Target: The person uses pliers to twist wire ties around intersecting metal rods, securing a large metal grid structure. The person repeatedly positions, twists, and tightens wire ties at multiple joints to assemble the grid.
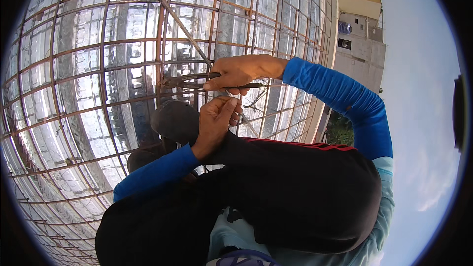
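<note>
My right hand is closed around the handles of dark end-cutting pincers. Their jaws point left and sit at a crossing of the rusty rebar mesh. Just below, my left hand is closed with thumb and fingers pinched together, close under the right fingers. Something thin and pale shows at its fingertips, too small to make out. Several dark thin wires stick out to the right of the hands. A diagonal bar runs down through the mesh behind my right hand.
Shiny corrugated metal decking lies beneath the mesh. My dark shoe rests on the bars beside my bent knee. Past the deck's edge at right are grey and yellow buildings, greenery and sky.
</note>
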Tool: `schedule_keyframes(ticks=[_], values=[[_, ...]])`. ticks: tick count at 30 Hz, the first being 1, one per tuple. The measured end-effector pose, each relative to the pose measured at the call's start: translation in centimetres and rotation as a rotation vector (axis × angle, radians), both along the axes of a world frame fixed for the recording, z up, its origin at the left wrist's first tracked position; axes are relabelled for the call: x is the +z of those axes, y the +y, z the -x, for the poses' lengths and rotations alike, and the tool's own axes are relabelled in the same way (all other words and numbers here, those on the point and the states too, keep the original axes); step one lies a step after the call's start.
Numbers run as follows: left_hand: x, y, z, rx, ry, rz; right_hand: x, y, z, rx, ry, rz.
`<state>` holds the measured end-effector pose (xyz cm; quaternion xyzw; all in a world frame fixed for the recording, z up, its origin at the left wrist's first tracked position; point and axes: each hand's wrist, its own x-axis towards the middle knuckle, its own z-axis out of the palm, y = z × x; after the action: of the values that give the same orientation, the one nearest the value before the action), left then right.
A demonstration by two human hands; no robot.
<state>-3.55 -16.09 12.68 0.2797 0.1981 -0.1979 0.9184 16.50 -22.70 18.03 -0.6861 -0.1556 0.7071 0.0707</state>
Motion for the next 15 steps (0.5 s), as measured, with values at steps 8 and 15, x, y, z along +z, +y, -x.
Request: schedule_keyframes(ticks=[8, 15], values=[[-0.9, 0.9, 0.5, -0.036, -0.028, 0.009, 2.9, 4.8, -0.3, 0.510, -0.412, -0.155], [-0.4, 0.6, -1.2, 0.045, -0.084, -0.028, 4.0, 2.9, 0.2, 1.009, -0.858, -0.523]])
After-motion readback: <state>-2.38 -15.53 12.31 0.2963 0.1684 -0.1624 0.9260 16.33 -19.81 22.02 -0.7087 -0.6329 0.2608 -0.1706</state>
